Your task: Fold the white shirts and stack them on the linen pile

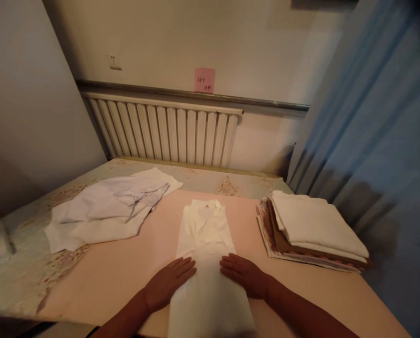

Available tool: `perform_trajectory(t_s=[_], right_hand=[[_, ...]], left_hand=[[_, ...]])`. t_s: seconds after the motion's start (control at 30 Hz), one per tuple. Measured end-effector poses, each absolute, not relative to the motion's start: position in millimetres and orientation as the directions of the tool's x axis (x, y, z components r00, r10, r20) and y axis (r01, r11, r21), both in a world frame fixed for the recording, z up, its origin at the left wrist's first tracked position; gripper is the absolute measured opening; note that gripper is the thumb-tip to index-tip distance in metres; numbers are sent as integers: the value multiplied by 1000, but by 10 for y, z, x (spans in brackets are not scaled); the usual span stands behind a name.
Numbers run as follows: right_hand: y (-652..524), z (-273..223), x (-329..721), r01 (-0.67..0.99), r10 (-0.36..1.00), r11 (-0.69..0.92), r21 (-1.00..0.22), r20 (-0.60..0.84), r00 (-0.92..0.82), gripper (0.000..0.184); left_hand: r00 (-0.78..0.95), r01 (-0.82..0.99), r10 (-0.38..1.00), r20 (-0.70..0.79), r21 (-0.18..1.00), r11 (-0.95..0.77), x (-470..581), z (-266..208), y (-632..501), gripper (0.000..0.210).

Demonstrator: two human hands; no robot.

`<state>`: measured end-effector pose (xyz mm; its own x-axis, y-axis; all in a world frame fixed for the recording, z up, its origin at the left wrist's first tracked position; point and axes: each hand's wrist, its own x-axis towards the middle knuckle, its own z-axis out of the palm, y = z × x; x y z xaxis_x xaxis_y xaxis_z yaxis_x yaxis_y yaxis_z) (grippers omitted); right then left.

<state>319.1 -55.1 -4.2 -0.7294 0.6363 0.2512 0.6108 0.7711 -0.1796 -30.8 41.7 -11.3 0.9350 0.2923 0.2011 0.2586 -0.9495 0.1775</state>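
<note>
We press both flat, open palms, left hand (169,281) and right hand (245,274), gripping nothing, on the folded white shirt (206,244), smoothing evenly toward 12 o'clock.

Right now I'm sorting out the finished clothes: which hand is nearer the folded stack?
Right. The right hand lies flat on the white shirt, on the side towards the folded stack; the left hand rests on the shirt's far side.

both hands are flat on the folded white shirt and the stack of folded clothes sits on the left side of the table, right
Not quite. Both the left hand and the right hand do lie flat on the folded white shirt, but the stack of folded clothes sits on the right side of the table, as the head view shows.
</note>
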Motion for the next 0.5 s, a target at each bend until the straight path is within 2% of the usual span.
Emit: perform_trajectory(t_s=[0.1,0.3,0.5], right_hand=[[-614,-40,3156,635,676,737,-233,219,-704,57],[-1005,48,2989,673,783,618,-406,242,-573,46],[-1596,306,2742,632,845,478,-610,124,-520,40]], left_hand=[[941,244,282,185,206,-948,-351,-108,397,65],[941,232,285,181,268,-935,-516,-32,107,60],[932,241,325,162,391,-888,-776,-129,-396,53]])
